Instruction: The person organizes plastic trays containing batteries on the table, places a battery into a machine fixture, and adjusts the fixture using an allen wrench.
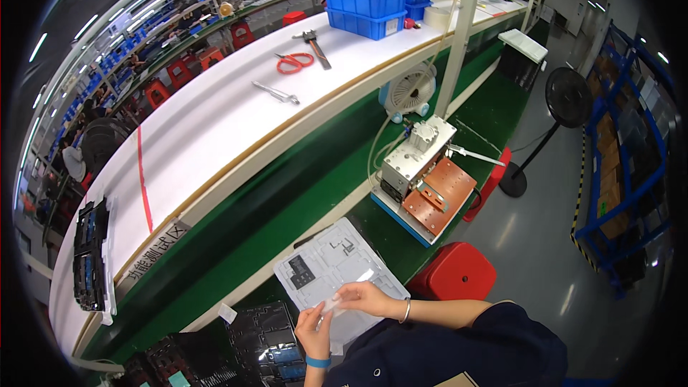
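Over the lower part of a light grey moulded tray (358, 265), my two hands meet, both closed in a pinch. Between their fingertips is a small whitish, translucent piece (331, 305), perhaps thin film; its exact kind is too small to tell. My left hand (312, 331), with a blue wristband below it, grips the piece from the left. From the right, my right hand (369, 298), with a bracelet at the wrist, pinches its other side. A flat dark part (301, 271) lies in the tray's left side. The tray rests on the green bench.
Right of the tray stands a press-like machine (423, 179) with an orange plate, above a red stool (459, 272). Black trays (265, 340) lie at lower left. The white raised shelf (208, 122) carries pliers (276, 92), red-handled scissors (294, 63), a hammer (315, 49) and blue bins (365, 11).
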Available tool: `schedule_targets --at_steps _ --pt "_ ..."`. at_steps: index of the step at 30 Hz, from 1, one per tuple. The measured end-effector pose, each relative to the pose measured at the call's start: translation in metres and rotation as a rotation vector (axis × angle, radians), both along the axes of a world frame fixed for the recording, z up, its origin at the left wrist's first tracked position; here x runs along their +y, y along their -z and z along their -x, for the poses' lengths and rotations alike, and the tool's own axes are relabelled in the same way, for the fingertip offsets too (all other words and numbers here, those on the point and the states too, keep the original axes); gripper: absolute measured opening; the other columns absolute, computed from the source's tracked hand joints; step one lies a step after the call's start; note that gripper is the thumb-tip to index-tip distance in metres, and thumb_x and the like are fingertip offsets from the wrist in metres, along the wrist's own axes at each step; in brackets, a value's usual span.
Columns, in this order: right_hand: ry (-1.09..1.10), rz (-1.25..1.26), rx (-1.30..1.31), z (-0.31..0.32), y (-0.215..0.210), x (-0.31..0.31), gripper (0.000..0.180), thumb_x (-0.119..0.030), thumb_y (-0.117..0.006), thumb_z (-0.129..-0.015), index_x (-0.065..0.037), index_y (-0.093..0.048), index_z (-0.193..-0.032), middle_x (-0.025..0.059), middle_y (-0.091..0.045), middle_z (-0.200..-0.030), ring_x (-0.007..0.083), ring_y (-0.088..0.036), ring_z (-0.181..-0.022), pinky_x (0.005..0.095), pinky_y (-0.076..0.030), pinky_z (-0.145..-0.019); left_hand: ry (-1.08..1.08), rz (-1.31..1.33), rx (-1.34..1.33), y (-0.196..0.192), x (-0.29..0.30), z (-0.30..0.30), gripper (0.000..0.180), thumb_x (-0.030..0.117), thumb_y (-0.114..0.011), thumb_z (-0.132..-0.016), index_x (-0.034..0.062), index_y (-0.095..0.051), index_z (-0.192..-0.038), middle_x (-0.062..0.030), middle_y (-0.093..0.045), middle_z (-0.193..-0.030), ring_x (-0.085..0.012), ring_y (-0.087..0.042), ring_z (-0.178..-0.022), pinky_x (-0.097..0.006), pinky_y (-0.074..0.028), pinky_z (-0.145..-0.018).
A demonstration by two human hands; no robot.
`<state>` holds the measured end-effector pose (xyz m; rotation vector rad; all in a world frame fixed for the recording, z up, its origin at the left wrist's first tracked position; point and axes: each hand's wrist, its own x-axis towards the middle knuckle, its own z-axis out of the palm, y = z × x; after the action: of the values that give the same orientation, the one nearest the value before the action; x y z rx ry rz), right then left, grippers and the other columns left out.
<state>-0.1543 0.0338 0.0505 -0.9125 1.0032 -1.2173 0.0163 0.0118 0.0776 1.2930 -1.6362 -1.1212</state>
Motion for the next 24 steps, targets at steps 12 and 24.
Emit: schedule_targets --at_steps 12,24 --pt "0.092 0.492 0.824 0.040 -0.031 -0.020 0.012 -0.005 -0.062 -0.069 -0.004 -0.062 -0.081 0.0104 -0.054 -0.082 0.0275 -0.055 -0.076 0.0359 -0.046 -0.065 -0.005 0.235 -0.292 -0.032 -0.019 0.046 0.009 0.012 -0.073 -0.066 0.0071 -0.068 -0.072 -0.0068 -0.062 -0.071 -0.0233 -0.051 -0.075 -0.034 -0.040 -0.072" --pt "0.774 0.929 1.552 0.245 -0.188 -0.113 0.011 0.004 -0.061 -0.074 -0.001 -0.060 -0.084 0.0082 -0.061 -0.083 0.0235 -0.056 -0.078 0.0330 -0.042 -0.075 -0.110 0.170 -0.572 0.005 0.005 0.047 0.016 0.026 -0.073 -0.066 0.0129 -0.068 -0.073 -0.0048 -0.055 -0.083 -0.0260 -0.047 -0.089 -0.038 -0.033 -0.082"
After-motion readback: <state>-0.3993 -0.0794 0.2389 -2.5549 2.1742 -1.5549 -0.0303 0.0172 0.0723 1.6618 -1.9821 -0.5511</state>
